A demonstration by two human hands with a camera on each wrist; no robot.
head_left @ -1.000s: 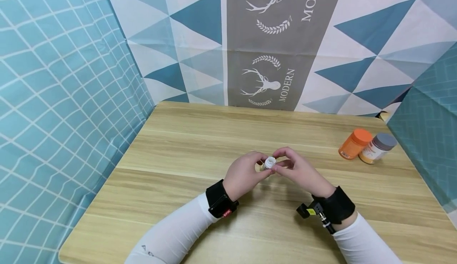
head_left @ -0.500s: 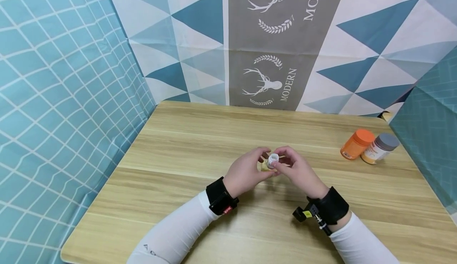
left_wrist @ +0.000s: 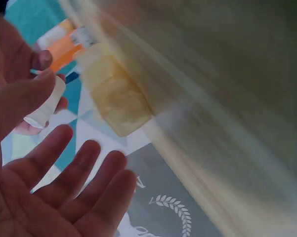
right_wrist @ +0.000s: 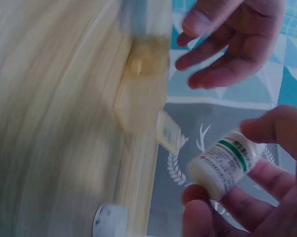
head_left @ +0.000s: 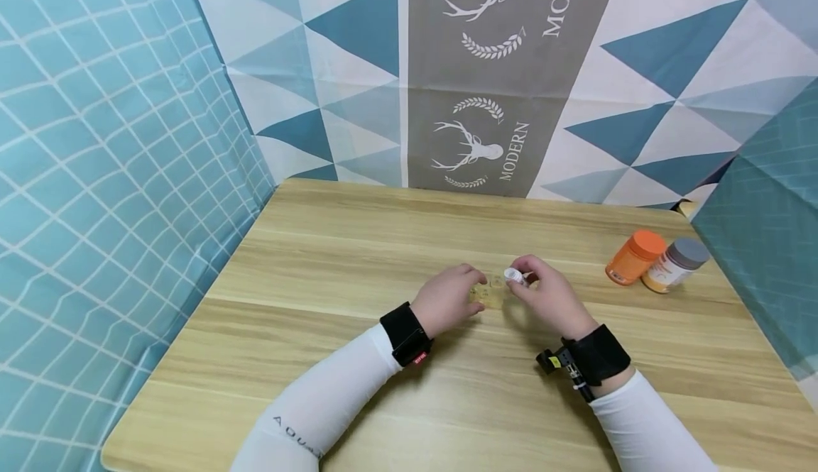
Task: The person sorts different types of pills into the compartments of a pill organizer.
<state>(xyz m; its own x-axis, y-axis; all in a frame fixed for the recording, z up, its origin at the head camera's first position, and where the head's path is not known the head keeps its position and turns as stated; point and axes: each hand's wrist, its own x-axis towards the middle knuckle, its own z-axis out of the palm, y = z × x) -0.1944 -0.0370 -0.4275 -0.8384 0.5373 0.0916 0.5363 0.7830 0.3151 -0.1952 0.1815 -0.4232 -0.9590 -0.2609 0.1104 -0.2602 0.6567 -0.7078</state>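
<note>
My right hand (head_left: 552, 296) holds a small white pill bottle (right_wrist: 225, 165) with a green stripe on its label. In the head view the bottle leans over, its uncapped mouth towards the left. My left hand (head_left: 450, 298) has its fingers spread beside a translucent yellow pill box (head_left: 491, 292) on the table. In the left wrist view those fingers stand apart from the pill box (left_wrist: 116, 96), holding nothing. Part of the box is hidden behind the left hand in the head view, and blur obscures what it contains.
An orange jar (head_left: 635, 258) and a white jar with a grey lid (head_left: 676, 266) stand side by side at the right of the wooden table (head_left: 345, 245). Printed cloths hang behind and along both sides. A whitish object (right_wrist: 110, 220) shows low in the right wrist view, too blurred to name.
My right hand has moved right with the pill bottle, away from over the pill box. The left hand has drawn back left and loosened, so more of the yellow box shows.
</note>
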